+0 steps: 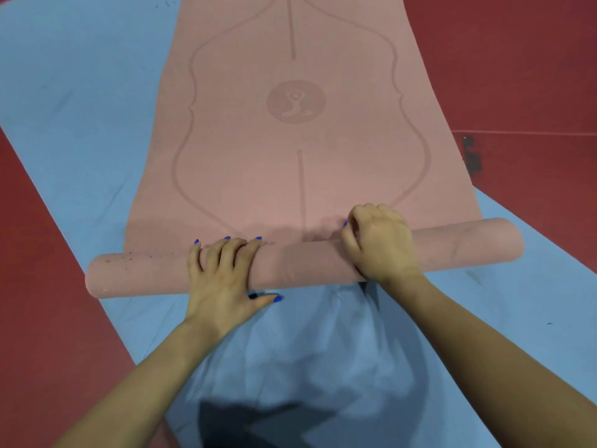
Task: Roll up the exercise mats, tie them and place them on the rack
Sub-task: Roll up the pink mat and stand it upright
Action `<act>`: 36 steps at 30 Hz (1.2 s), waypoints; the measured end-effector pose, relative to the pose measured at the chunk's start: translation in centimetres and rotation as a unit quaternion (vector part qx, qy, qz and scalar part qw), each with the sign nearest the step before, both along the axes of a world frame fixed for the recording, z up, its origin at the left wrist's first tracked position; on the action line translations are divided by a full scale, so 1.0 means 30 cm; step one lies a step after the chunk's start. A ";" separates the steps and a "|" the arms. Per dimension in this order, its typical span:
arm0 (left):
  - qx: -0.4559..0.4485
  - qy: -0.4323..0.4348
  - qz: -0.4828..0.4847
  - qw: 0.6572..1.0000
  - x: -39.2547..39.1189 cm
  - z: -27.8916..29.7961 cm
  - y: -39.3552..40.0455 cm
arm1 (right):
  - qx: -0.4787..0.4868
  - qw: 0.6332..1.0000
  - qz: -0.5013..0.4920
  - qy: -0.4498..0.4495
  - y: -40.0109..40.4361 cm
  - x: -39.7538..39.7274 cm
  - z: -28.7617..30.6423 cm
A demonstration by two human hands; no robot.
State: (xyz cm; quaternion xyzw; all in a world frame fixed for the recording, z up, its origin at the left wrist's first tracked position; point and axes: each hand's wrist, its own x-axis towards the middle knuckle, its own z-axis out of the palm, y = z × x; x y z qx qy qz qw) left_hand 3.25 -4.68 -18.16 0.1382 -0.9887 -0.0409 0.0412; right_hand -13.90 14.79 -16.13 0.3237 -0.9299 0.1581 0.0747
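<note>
nearest, a blue mat (323, 367) lies flat on the red floor (48, 318), creased and shadowed close to the person. across it lies the rolled part (303, 260) of a pink mat (290, 176), a snug tube running from the blue mat's left edge, where it overhangs onto the floor, towards its right edge. the left hand (223, 279) presses on top of the roll, fingers laid straight over it, blue nails showing, thumb out against the near side. the right hand (381, 240) grips the roll, fingers curled over its far side. beyond, the unrolled pink stretch lies flat, embossed with a curving outline, a centre line and a round emblem of a seated figure (295, 101). a small dark object (471, 155) lies on the floor just off the pink mat's right edge.
</note>
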 end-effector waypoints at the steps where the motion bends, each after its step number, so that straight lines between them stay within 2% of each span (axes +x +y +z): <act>1: -0.002 0.004 -0.005 1.000 -0.013 0.002 -0.012 | 0.005 1.000 0.004 0.002 -0.010 -0.015 -0.001; 6: 0.030 0.027 -0.019 0.999 -0.088 0.018 -0.081 | 0.021 0.999 -0.007 0.047 -0.030 -0.048 -0.007; 9: 0.069 -0.014 -0.044 0.997 -0.126 0.040 -0.130 | 0.026 0.997 0.013 0.068 0.007 -0.010 -0.027; 12: 0.109 -0.051 -0.067 0.990 -0.161 0.077 -0.160 | 0.024 0.995 0.074 0.065 0.072 0.040 -0.053; 16: 0.111 -0.105 -0.063 0.986 -0.191 0.114 -0.164 | 0.108 0.985 0.124 0.060 0.107 0.034 -0.061; 18: 0.085 -0.088 -0.045 0.991 -0.176 0.105 -0.151 | 0.149 0.980 0.121 0.056 0.086 0.002 -0.048; 22: 0.038 0.040 0.001 0.998 -0.108 0.039 -0.093 | 0.198 0.975 0.099 0.021 0.030 -0.062 -0.019; 24: 0.036 0.074 0.038 0.996 -0.059 0.008 -0.055 | 0.215 0.971 0.102 -0.004 0.009 -0.091 0.000; 27: 0.080 0.061 0.145 0.984 0.011 -0.029 -0.021 | 0.244 0.962 0.109 -0.048 -0.017 -0.137 0.035; 29: 0.124 0.030 0.181 0.975 0.025 -0.050 -0.028 | 0.249 0.960 0.112 -0.065 -0.026 -0.155 0.047; 36: 0.144 0.022 0.142 0.979 -0.002 -0.064 -0.073 | 0.237 0.963 0.105 -0.072 -0.033 -0.164 0.054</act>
